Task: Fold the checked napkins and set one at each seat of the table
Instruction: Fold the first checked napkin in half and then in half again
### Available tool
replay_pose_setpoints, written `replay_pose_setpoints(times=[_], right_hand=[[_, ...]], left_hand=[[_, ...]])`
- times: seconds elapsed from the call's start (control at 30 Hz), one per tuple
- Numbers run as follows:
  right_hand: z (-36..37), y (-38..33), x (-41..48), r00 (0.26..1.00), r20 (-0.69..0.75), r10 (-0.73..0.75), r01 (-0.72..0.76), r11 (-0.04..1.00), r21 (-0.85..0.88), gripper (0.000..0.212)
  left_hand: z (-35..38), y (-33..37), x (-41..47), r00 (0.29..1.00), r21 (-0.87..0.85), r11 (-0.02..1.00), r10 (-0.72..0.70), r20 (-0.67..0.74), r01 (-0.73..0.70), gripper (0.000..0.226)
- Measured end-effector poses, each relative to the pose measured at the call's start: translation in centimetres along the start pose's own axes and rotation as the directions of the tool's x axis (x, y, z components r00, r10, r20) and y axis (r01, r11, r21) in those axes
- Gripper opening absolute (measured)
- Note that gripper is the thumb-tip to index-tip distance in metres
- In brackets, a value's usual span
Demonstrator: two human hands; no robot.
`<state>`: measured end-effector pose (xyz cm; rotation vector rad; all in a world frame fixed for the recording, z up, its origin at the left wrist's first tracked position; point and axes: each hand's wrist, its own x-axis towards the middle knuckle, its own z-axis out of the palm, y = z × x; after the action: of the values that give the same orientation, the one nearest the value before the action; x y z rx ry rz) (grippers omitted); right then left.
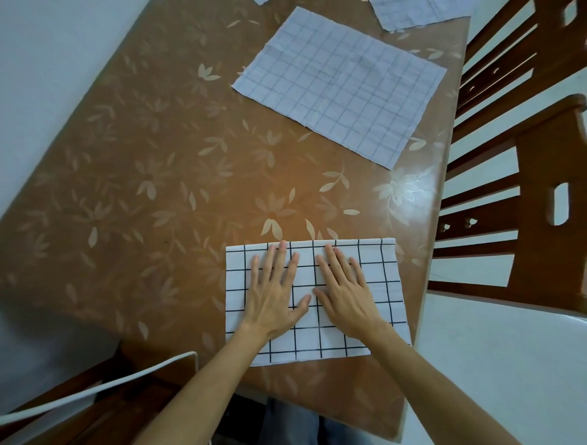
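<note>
A white napkin with a bold black check (378, 270) lies folded into a rectangle near the table's front edge. My left hand (274, 293) and my right hand (344, 290) rest flat on it side by side, fingers spread, palms pressing the cloth down. Farther back lies a second checked napkin (341, 84), unfolded and flat, its grid faint. A third napkin (409, 12) shows partly at the top edge, and the corner of another cloth (261, 1) peeks in beside it.
The brown table (143, 178) has a glossy leaf-patterned cover. Two dark wooden chairs (540, 197) stand along its right side. Another chair with a white-edged seat (104, 394) sits at the front left. A white wall runs on the left.
</note>
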<state>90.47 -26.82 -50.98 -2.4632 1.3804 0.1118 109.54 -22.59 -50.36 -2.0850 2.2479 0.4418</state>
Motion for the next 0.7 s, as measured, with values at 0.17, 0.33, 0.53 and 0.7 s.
replay_pose_setpoints(times=[0.17, 0.33, 0.53, 0.7], right_hand=[[0.1, -1.0, 2.0, 0.999, -0.032, -0.025, 0.025, 1.0, 0.008, 0.058], [-0.2, 0.9, 2.4, 1.0, 0.006, 0.03, -0.03, 0.999, -0.017, 0.066], [-1.1, 5.8, 0.3, 0.967, -0.009, 0.254, -0.254, 0.967, 0.008, 0.072], [-1.6, 7.3, -0.2, 0.955, 0.0, 0.296, -0.296, 0.955, 0.028, 0.072]], left_hand=[[0.0, 0.1, 1.6, 0.997, 0.04, 0.996, 0.073, 0.025, -0.074, 0.087], [0.2, -1.3, 1.0, 1.0, 0.06, 0.998, -0.008, 0.019, 0.007, 0.081], [0.3, -3.3, -1.1, 0.973, -0.01, 0.974, -0.225, -0.042, 0.225, 0.083], [0.2, -3.0, -1.4, 0.949, 0.013, 0.949, -0.313, -0.03, 0.314, 0.088]])
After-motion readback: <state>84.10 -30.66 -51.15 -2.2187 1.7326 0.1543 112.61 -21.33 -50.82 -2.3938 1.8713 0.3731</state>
